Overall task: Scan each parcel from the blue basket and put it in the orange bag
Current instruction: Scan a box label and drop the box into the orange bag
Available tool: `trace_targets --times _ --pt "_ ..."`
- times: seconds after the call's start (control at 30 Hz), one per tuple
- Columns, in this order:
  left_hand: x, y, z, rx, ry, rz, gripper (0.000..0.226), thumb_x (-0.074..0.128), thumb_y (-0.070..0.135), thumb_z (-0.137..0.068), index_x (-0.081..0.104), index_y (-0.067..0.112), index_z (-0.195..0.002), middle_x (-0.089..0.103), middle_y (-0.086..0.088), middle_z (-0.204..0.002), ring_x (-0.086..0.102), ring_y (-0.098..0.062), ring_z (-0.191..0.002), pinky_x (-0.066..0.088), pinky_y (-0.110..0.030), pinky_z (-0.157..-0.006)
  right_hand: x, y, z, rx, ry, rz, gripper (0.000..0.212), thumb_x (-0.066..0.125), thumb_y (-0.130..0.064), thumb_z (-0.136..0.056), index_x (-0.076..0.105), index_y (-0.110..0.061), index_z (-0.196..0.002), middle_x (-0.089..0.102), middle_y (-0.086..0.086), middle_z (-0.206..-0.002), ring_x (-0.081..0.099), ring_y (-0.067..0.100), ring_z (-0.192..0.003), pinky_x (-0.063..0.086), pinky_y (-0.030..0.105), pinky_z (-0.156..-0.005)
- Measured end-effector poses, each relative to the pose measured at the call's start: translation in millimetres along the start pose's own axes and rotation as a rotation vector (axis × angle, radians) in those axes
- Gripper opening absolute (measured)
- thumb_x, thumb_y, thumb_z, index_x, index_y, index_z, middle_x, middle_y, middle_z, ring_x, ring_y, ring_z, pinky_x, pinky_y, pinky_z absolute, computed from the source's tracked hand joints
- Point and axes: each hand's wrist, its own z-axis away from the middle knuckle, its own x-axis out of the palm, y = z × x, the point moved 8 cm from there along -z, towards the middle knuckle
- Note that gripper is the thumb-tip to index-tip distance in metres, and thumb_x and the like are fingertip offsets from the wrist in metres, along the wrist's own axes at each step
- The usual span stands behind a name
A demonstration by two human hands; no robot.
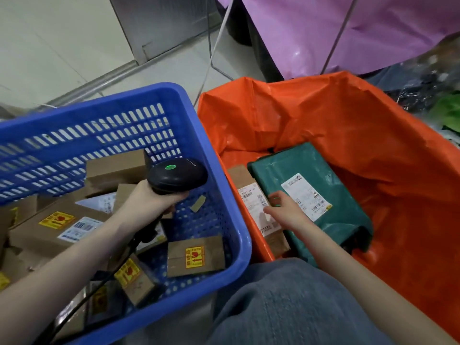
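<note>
**Parcel Set Down in the Bag, More Waiting in the Basket**

While the left hand kept its fingers wrapped around the grip of the black scanner above the blue basket, the right hand reached into the orange bag at the right of the frame. Its fingers were loosely spread and rested on the labelled cardboard parcel lying at the bag's left side, just beside a green mailer; they did not appear to be gripping it. The step in hand looked like the placing of a scanned parcel.

To do it well, the parcel would best be laid flat against the green mailer so later ones stack without sliding. The basket, at the lower left, held several brown boxes, among them a small box with a yellow sticker near its right wall. That one seemed the easiest next pick, provided its barcode face was turned up toward the scanner first.
</note>
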Motion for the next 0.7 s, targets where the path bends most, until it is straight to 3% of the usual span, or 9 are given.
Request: trace_targets --times 0.1,0.2,0.37,0.47,0.53,0.63,0.7 --pt "-10.8 4.3 2.7 0.014 -0.005 0.044 0.013 0.073 0.017 -0.081 0.067 0.014 -0.092 0.06 0.007 -0.054 0.054 -0.013 -0.058 0.043 -0.024 -0.054 -17.3 -23.3 5.8 -0.059 0.082 -0.024 0.048 0.063 -0.012 -0.086 0.048 -0.008 -0.132 0.054 0.01 -0.134 0.053 0.025 -0.118 0.043 0.033 -0.096" --pt "-31.3 15.3 10.1 0.053 0.024 0.1 0.018 0.074 0.02 -0.081 0.065 0.024 -0.096 0.061 0.005 -0.064 0.055 -0.012 -0.059 0.047 -0.032 -0.063 -38.3 -67.9 19.3 -0.165 0.159 -0.07 0.047 0.064 -0.014 -0.086 0.05 -0.01 -0.13 0.055 0.008 -0.13 0.055 0.023 -0.116 0.044 0.037 -0.099" --pt "-80.9 30.9 34.2 0.108 0.085 0.17 0.019 0.079 0.024 -0.075 0.069 0.023 -0.092 0.069 -0.001 -0.069 0.057 -0.006 -0.059 0.049 -0.032 -0.068 -61.5 -163.2 52.7 -0.357 0.238 -0.209 0.033 0.068 -0.009 -0.082 0.057 -0.018 -0.111 0.063 0.012 -0.117 0.058 0.018 -0.095 0.047 0.032 -0.084" --pt "-118.0 31.4 51.5 0.138 0.14 0.197 0.011 0.075 0.016 -0.079 0.067 0.023 -0.084 0.064 0.009 -0.057 0.057 -0.001 -0.055 0.049 -0.021 -0.063 -52.8 -226.3 79.3 -0.488 0.193 -0.211 0.033 0.068 -0.01 -0.083 0.056 -0.018 -0.112 0.062 0.007 -0.111 0.057 0.015 -0.093 0.045 0.024 -0.073" --pt "-142.8 28.1 65.9 0.163 0.163 0.197 0.011 0.073 0.016 -0.08 0.068 0.022 -0.087 0.064 0.004 -0.063 0.058 -0.001 -0.058 0.048 -0.014 -0.058 -34.4 -264.5 98.8 -0.574 0.124 -0.15 0.03 0.067 -0.011 -0.083 0.056 -0.019 -0.11 0.062 0.004 -0.109 0.059 0.014 -0.095 0.047 0.027 -0.079" --pt "-182.6 10.5 87.7 0.146 0.216 0.21 0.012 0.075 0.018 -0.079 0.069 0.018 -0.089 0.064 0.001 -0.064 0.058 -0.005 -0.059 0.047 -0.023 -0.064 7.4 -308.1 127.5 -0.658 0.008 -0.037 0.029 0.068 -0.016 -0.083 0.055 -0.024 -0.109 0.062 0.003 -0.111 0.06 0.017 -0.104 0.052 0.036 -0.087" --pt "-207.9 -6.3 99.9 0.119 0.245 0.231 0.012 0.079 0.024 -0.075 0.069 0.022 -0.081 0.063 0.005 -0.058 0.056 -0.004 -0.054 0.045 -0.024 -0.06 39.7 -331.6 146.6 -0.713 -0.062 0.011 0.031 0.068 -0.018 -0.084 0.053 -0.025 -0.11 0.061 0.002 -0.111 0.059 0.017 -0.107 0.052 0.034 -0.087"
